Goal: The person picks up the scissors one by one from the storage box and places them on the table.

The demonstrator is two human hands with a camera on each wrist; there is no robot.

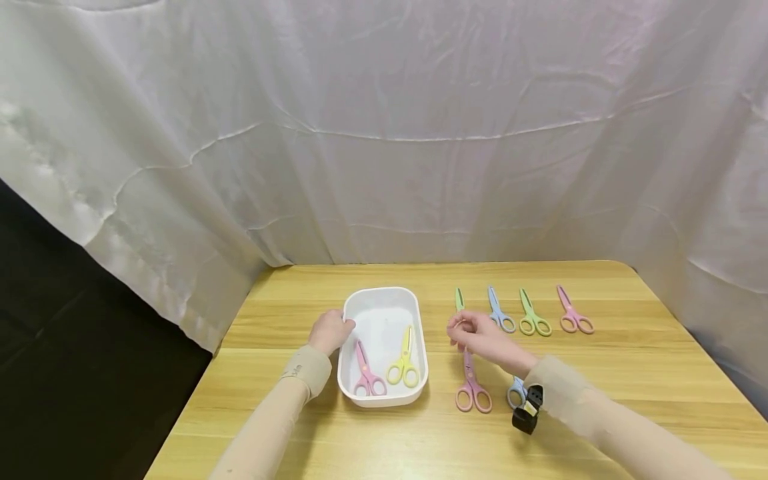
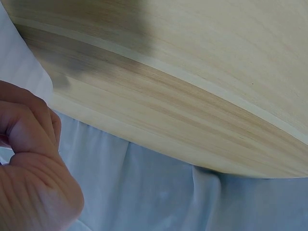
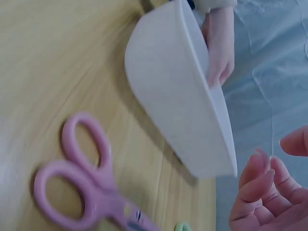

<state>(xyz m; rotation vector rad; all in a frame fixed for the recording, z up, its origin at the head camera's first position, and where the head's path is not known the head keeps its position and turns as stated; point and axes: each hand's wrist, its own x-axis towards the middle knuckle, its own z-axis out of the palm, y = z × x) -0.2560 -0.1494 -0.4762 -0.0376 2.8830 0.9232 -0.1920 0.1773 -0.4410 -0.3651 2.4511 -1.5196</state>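
Observation:
My left hand [image 1: 331, 331] grips the left rim of a white plastic tray [image 1: 382, 307]. Inside the tray lie pink scissors [image 1: 365, 373] and yellow scissors [image 1: 405, 360]. To the right of the tray, my right hand [image 1: 489, 341] hovers over the table, its fingers loosely bent; the right wrist view shows the thumb apart from the fingertips, nothing held. Just beneath it are pink scissors [image 1: 471, 387], and the hand hides most of some green scissors [image 1: 459, 299]. Blue scissors [image 1: 515, 393] lie partly covered by the right wrist.
A back row also holds blue scissors [image 1: 495, 308], green scissors [image 1: 530, 312] and pink scissors [image 1: 573, 313]. A black device [image 1: 528, 412] is strapped at the right wrist. Pale curtains [image 1: 420, 167] hang behind the wooden table [image 1: 252, 393].

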